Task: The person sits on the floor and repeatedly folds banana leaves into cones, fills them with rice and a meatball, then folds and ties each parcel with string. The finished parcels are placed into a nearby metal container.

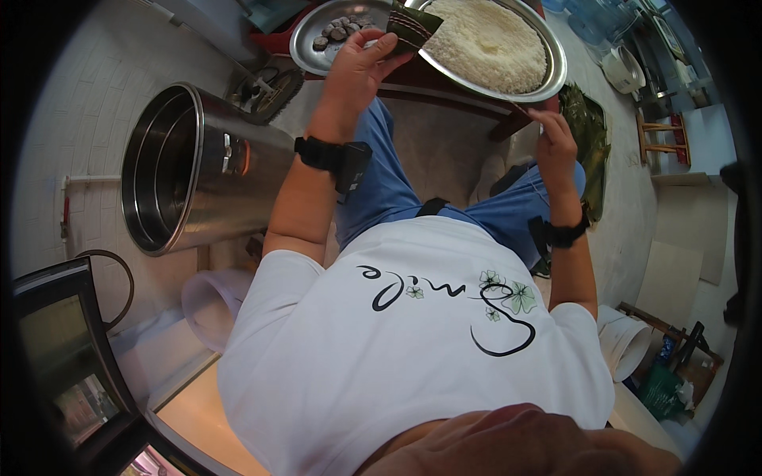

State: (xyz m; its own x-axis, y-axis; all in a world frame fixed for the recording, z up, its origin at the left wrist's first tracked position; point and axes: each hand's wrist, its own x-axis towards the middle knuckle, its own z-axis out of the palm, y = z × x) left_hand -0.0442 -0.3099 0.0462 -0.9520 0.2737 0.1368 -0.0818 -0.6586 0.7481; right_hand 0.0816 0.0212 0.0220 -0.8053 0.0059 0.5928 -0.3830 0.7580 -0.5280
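My left hand (364, 65) grips a green leaf-wrapped rice dumpling (412, 27) with several turns of string around it. To the right and lower, my right hand (558, 146) pinches a thin string (520, 108) between thumb and fingers. The string's path back to the dumpling is hard to follow. Beside the dumpling, white rice (488, 47) with a hollow in its middle fills a round metal basin (561, 65). Behind my left hand, a metal tray (302, 50) bears several dark greyish chunks of food (338, 30).
A tall stainless-steel pot (244, 160) stands at my left, its open mouth facing the camera. Long green leaves (589, 154) lie in a dark tray at my right. A dark red wooden stand (458, 107) is under the basin. A pale plastic bucket (208, 309) is at lower left.
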